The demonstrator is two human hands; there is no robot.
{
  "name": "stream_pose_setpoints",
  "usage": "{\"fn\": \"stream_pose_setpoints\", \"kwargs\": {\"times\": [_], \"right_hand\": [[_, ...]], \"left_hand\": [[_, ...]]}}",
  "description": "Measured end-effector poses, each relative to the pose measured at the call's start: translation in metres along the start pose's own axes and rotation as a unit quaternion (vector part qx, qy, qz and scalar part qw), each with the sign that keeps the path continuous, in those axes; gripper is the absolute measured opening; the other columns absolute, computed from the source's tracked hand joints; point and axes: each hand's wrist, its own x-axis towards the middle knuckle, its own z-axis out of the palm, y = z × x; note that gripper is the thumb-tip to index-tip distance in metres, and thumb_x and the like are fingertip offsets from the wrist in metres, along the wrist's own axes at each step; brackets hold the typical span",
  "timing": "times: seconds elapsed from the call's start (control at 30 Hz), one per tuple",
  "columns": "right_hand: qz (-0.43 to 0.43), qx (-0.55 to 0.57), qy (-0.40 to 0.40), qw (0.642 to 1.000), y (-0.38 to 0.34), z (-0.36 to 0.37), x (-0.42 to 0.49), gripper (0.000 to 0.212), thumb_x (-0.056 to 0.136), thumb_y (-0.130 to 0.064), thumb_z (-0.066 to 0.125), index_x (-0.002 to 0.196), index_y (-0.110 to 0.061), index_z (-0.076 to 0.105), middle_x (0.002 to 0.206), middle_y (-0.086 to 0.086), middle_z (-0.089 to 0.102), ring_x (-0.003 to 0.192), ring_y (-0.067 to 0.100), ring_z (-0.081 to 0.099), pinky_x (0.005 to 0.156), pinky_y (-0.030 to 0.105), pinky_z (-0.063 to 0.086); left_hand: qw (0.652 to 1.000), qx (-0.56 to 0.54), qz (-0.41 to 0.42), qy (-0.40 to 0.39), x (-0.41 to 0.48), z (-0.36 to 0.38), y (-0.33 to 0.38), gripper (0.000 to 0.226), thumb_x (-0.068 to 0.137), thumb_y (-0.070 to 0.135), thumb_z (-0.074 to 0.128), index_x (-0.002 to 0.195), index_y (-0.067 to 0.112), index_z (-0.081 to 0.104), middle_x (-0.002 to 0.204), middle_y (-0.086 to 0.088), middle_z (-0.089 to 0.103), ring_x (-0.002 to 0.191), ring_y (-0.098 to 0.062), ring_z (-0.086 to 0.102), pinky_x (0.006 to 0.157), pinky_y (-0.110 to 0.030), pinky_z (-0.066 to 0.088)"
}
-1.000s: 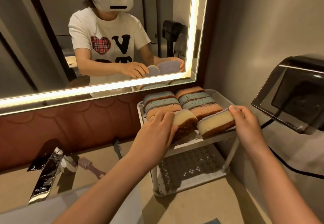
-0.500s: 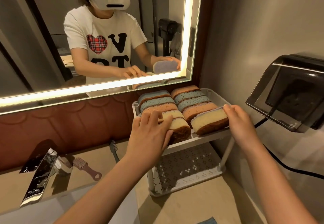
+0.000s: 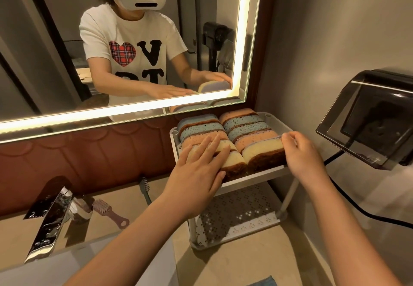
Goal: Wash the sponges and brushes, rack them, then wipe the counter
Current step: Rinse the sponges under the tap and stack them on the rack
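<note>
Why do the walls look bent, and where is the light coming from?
Head view: a wide-angle lens bows straight lines such as the mirror frame; its light strip is the brightest source seen and burns out white; glare streaks the chrome tap; the left hand, the right hand and the yellow sponge it pinches look sharp.

sponges (image 3: pixel 245 129) in 2 rows on rack (image 3: pixel 257 175) top shelf, brushes (image 3: pixel 110 213) left on counter (image 3: pixel 234 267) by faucet (image 3: pixel 48 220).
</note>
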Motion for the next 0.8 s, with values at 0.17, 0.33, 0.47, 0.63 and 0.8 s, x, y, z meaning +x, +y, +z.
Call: {"fn": "stream_pose_setpoints", "kwargs": {"times": [0.17,0.33,0.47,0.63,0.8], "right_hand": [[-0.012,-0.034,-0.024,0.999,0.002,0.0,0.003,0.036,0.099,-0.037,0.028,0.106,-0.013,0.055,0.097,0.008,0.056,0.096,0.025,0.053,0.077,0.035,0.043],[-0.015,-0.097,-0.015,0.995,0.006,0.007,0.008,0.044,0.098,-0.041,0.027,0.11,-0.009,0.055,0.097,0.009,0.055,0.096,0.027,0.052,0.077,0.034,0.038],[-0.012,-0.133,-0.013,0.991,0.007,0.008,0.013,0.045,0.098,-0.04,0.028,0.103,-0.006,0.056,0.093,0.011,0.056,0.094,0.029,0.054,0.078,0.035,0.04],[0.009,-0.209,-0.044,0.977,0.009,0.011,0.015,0.056,0.098,-0.045,0.016,0.119,-0.007,0.052,0.116,0.018,0.059,0.114,0.038,0.049,0.101,0.046,0.035],[0.022,-0.268,-0.104,0.957,0.006,0.011,0.012,0.061,0.098,-0.047,0.006,0.144,-0.012,0.027,0.135,0.017,0.051,0.13,0.034,0.039,0.113,0.044,0.014]], "left_hand": [[0.999,-0.031,-0.02,-0.005,0.001,0.0,0.0,0.066,0.084,0.05,-0.002,0.147,0.035,0.01,0.156,0.004,0.016,0.145,-0.017,0.009,0.115,-0.038,0.012],[0.999,-0.035,-0.028,-0.011,0.005,-0.006,0.002,0.049,0.097,0.043,0.023,0.145,0.037,0.016,0.146,0.004,0.023,0.135,-0.019,0.018,0.109,-0.037,0.018],[0.999,-0.033,-0.031,-0.016,0.001,-0.004,0.0,0.05,0.098,0.044,0.025,0.145,0.04,0.012,0.146,0.004,0.02,0.135,-0.018,0.017,0.109,-0.035,0.017],[0.998,-0.046,-0.046,-0.017,0.003,-0.003,0.004,0.049,0.097,0.043,0.027,0.145,0.04,0.015,0.148,0.003,0.019,0.138,-0.02,0.014,0.112,-0.039,0.016],[0.995,-0.07,-0.058,-0.029,-0.001,-0.001,0.007,0.05,0.099,0.042,0.025,0.147,0.04,0.01,0.158,0.004,0.002,0.145,-0.018,-0.004,0.116,-0.038,0.003]]}}
